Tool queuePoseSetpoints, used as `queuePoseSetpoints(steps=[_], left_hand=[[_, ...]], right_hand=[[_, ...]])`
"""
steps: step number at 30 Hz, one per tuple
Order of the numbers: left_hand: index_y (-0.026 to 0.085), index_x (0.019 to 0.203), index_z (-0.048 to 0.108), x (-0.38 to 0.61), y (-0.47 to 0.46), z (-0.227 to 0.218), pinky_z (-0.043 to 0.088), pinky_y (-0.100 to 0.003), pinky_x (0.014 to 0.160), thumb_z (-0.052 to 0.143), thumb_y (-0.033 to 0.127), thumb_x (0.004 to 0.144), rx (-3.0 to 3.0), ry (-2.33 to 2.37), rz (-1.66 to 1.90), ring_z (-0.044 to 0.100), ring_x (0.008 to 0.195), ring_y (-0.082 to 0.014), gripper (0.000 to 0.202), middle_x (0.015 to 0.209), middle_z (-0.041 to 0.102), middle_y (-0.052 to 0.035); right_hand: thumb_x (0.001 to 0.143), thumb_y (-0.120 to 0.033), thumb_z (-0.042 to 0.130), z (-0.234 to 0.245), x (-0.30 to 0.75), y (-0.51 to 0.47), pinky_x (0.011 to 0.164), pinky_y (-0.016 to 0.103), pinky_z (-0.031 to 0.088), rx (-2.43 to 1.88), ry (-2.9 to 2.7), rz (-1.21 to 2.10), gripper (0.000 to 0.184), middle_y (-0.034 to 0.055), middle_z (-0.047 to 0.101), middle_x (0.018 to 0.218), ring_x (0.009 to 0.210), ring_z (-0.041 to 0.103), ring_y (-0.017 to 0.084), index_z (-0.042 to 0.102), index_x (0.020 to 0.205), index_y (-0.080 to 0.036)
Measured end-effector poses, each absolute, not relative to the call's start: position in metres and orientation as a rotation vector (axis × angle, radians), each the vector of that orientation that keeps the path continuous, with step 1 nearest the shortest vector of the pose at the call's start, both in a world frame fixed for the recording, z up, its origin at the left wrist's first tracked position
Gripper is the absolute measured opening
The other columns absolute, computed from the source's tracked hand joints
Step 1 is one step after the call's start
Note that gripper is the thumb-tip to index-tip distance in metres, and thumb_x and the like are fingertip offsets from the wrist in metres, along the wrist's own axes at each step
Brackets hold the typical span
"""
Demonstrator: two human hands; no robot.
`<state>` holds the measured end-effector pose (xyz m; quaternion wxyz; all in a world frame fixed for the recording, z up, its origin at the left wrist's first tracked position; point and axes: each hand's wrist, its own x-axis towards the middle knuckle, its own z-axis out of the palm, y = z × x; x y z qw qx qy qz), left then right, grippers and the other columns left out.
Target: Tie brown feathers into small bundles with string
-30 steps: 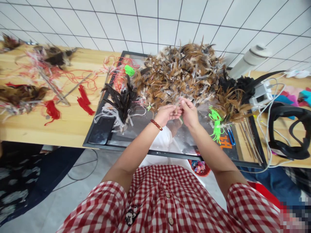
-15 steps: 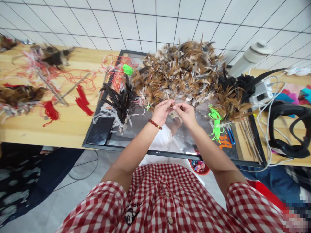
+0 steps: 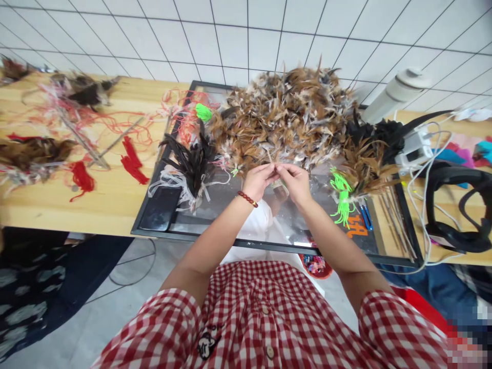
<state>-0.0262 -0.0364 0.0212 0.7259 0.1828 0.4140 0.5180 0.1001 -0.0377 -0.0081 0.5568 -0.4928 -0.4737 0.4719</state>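
The person's left hand (image 3: 259,180) and right hand (image 3: 295,182) meet above the middle of the black-framed board (image 3: 319,189). Thumb and fingers of each are pinched closed, tips together; what they have hold of, if anything, is too small to tell. The pile of brown feathers (image 3: 284,118) covers the rear of the board, just beyond the fingertips. Black feathers (image 3: 191,161) lie on the board's left part, green strings (image 3: 341,197) on its right part, and sticks (image 3: 397,223) along its right edge.
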Motion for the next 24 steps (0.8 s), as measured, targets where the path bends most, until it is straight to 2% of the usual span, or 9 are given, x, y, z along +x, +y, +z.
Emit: queuePoseSetpoints(steps=[6,10,14,19,24], left_hand=[[0.013,0.074,0.076,-0.018,-0.036,0.011,0.058,-0.032,0.090,0.077,0.020,0.080,0.554,0.997,1.172,0.068,0.071,-0.0108,0.009,0.069,0.072,0.0001],[0.014,0.074,0.076,-0.016,-0.037,0.009,0.059,-0.032,0.084,0.079,0.020,0.078,0.530,1.046,1.214,0.065,0.065,-0.0095,0.008,0.068,0.071,0.0017],[0.014,0.075,0.076,-0.019,-0.038,0.012,0.059,-0.033,0.085,0.083,0.023,0.073,0.470,1.012,1.229,0.066,0.067,-0.0096,0.012,0.070,0.072,0.0010],[0.014,0.077,0.076,-0.022,-0.038,0.015,0.058,-0.033,0.088,0.086,0.024,0.069,0.462,0.958,1.214,0.068,0.073,-0.0106,0.016,0.075,0.073,-0.0003],[0.013,0.075,0.072,-0.026,-0.036,0.019,0.056,-0.028,0.085,0.082,0.019,0.074,0.397,0.934,1.234,0.067,0.074,-0.0092,0.011,0.076,0.073,-0.0006]], right_hand=[[0.084,-0.042,0.070,-0.010,0.103,-0.037,0.089,0.038,0.053,-1.279,-1.372,0.853,0.021,0.0043,0.078,0.089,0.088,0.069,0.021,0.082,0.087,-0.025],[0.085,-0.041,0.068,-0.006,0.102,-0.039,0.088,0.038,0.054,-1.251,-1.411,0.810,0.021,0.0050,0.078,0.091,0.089,0.069,0.021,0.082,0.087,-0.025],[0.082,-0.041,0.071,-0.002,0.103,-0.040,0.087,0.037,0.053,-1.229,-1.411,0.873,0.020,0.0050,0.077,0.091,0.087,0.069,0.020,0.081,0.088,-0.025],[0.081,-0.044,0.072,0.000,0.105,-0.038,0.080,0.034,0.050,-1.249,-1.372,0.948,0.022,0.0029,0.074,0.083,0.079,0.065,0.018,0.078,0.079,-0.023],[0.079,-0.045,0.072,0.000,0.105,-0.038,0.072,0.030,0.046,-1.257,-1.405,0.961,0.024,0.0014,0.070,0.078,0.073,0.059,0.015,0.075,0.076,-0.021]])
